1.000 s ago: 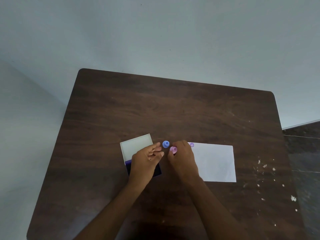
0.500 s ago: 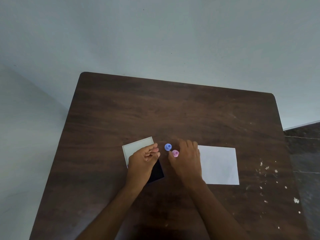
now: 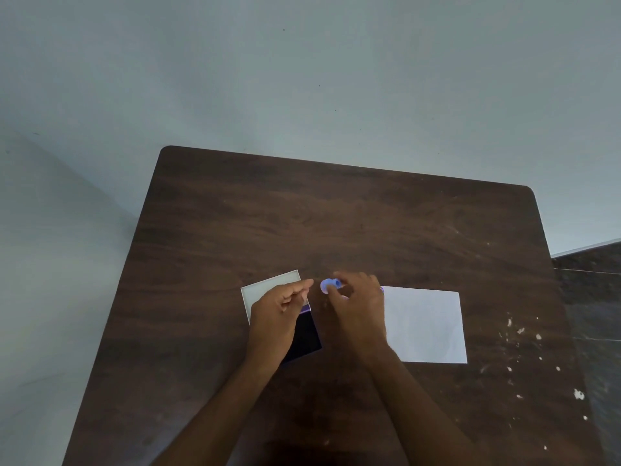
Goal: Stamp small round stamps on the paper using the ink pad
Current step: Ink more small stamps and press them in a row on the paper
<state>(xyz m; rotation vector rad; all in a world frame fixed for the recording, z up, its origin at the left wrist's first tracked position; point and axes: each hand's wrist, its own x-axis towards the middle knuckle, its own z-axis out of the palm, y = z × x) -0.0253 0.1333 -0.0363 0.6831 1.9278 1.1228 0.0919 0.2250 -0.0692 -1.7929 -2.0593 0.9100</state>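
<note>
The right hand (image 3: 359,307) has left the pink stamp, now hidden under it, and its fingers (image 3: 331,290) now pinch the blue stamp (image 3: 326,285), tilted at frame centre.

On the table (image 3: 336,213), the open ink pad (image 3: 304,338) lies left, the paper (image 3: 426,324) right; a small round stamp (image 3: 327,285) sits between them, toward the far side; both hands (image 3: 279,314) hover there.

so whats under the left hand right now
The left hand covers the open ink pad: its dark pad and white lid show around it. Whether the fingers touch it is hidden.
</note>
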